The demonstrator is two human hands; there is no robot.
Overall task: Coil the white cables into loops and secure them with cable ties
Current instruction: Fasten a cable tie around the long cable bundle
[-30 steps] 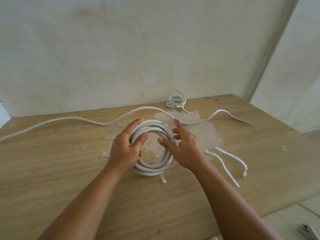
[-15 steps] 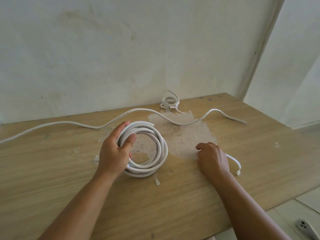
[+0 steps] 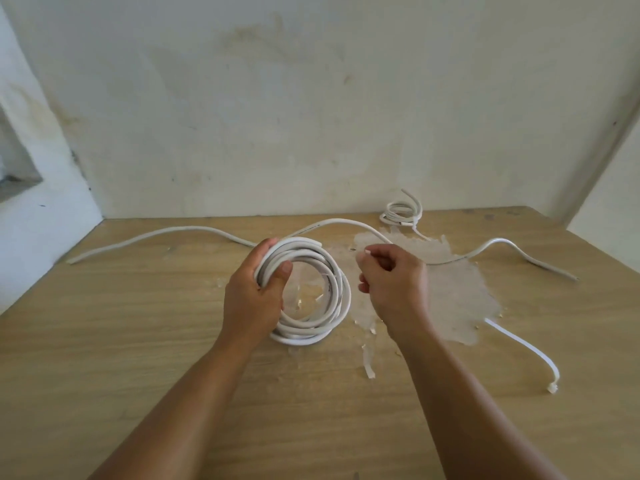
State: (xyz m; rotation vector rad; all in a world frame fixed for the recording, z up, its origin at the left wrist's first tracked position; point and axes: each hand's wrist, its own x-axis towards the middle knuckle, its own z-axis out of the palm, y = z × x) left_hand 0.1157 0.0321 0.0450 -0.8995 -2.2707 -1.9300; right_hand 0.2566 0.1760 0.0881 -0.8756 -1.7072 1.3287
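A coil of thick white cable [image 3: 337, 299] lies on the wooden table [image 3: 104, 341]. My left hand [image 3: 252, 292] grips the coil's left side, thumb inside the loop and fingers over the outside. Just right of the coil, my right hand [image 3: 394, 285] hovers with its fingers curled, pinching a white cable tie; only the tie's tip shows at the fingertips. Another white cable tie [image 3: 519, 344] lies on the table to the right. A long loose white cable [image 3: 194, 230] snakes across the table behind the coil.
A small tied bundle of white cable [image 3: 401, 213] sits by the back wall. A pale patch of peeled veneer [image 3: 457, 289] with loose flakes spreads under and right of my right hand. Walls close the table at the back and left.
My right hand went right to the two cable ties, then came back beside the coil with its fingers curled. One tie is left on the table. My left hand kept hold of the coil.
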